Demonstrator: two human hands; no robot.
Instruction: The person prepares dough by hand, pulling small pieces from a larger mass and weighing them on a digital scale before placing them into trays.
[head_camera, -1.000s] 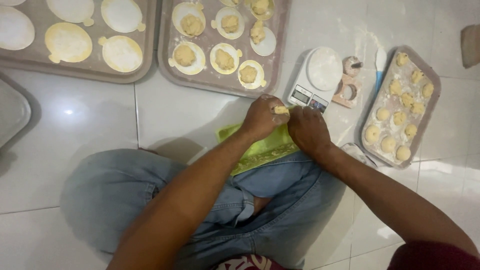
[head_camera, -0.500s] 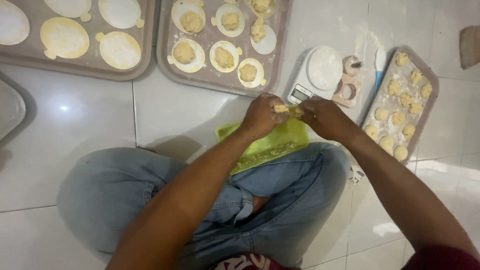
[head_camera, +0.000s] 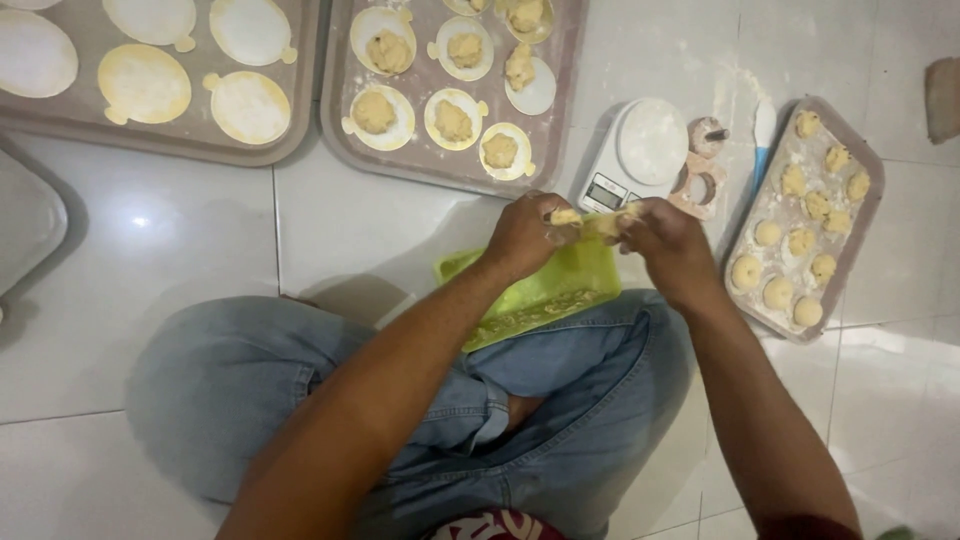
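Two hands meet above green tray (head_camera: 540, 290) on lap, floor below. Left hand (head_camera: 525, 235) grip pinched on dough piece (head_camera: 566, 216); right hand (head_camera: 668, 240) pinches other end. Dough prob. soft, light, sticky, tears easily; hold w/ fingertips at ends, gently.

Bare forearms, faded blue jeans (head_camera: 300, 400), dark red sleeve (head_camera: 800, 527) edge.

One head-worn view looks steeply down, close over the lap.
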